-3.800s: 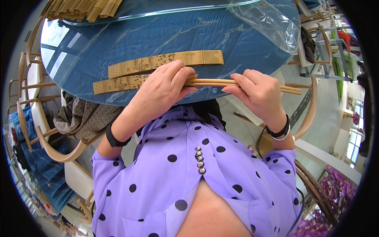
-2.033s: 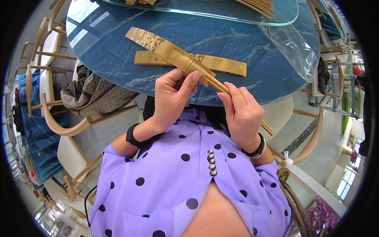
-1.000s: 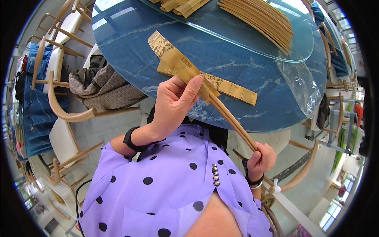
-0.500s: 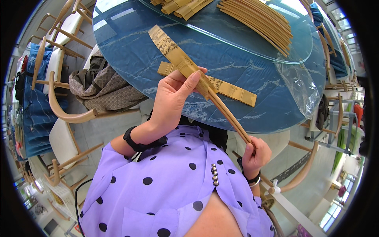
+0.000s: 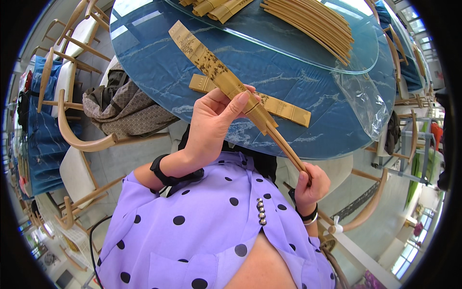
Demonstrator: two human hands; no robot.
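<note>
So, only the head view to go on. Left hand [image 5: 214,123] is curled around the middle of a folded bamboo fan [image 5: 226,84], thumb and fingers pinched shut on it where the wide flat slats narrow toward the ribs. Right hand [image 5: 312,185] sits lower, down near the chest, closed in a fist on the thin rib end of that same fan. The fan runs on a slant between both hands, wide end up and to the left over the table, thin end down to the right, lifted clear of the tabletop.

Under it is a round blue marbled table [image 5: 159,67]. A second flat bamboo strip [image 5: 284,107] lies on the table just behind the left hand's fingers. Further back a glass turntable [image 5: 356,65] carries a bundle of thin bamboo sticks [image 5: 313,21] and a few more folded bamboo pieces [image 5: 216,6] at the top edge. A crumpled clear plastic bag [image 5: 365,103] rests near the right rim of the table.

Off to the left, a wooden chair [image 5: 72,132] has a grey-brown cloth [image 5: 120,108] heaped on it. Black bands on both wrists, purple polka-dot shirt below.
</note>
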